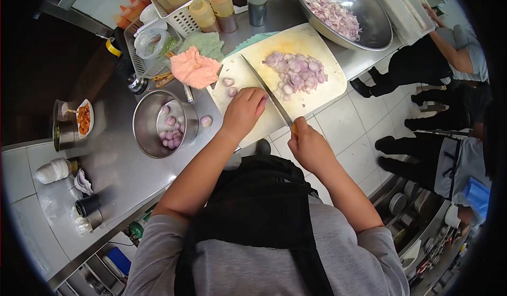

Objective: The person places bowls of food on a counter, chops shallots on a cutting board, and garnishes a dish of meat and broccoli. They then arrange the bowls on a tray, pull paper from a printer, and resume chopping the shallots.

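Head view is showing a steel worktop (116, 169) carrying a bowl (138, 122) of peeled shallots (170, 135). The left hand (244, 110) is curling down onto the white cutting board (314, 98), hiding whatever lies beneath. The right hand (310, 147) is gripping the knife (269, 93). Sliced shallots (296, 72) are lying beyond the blade. Co-workers (422, 64) are standing on the tiled floor (348, 137).
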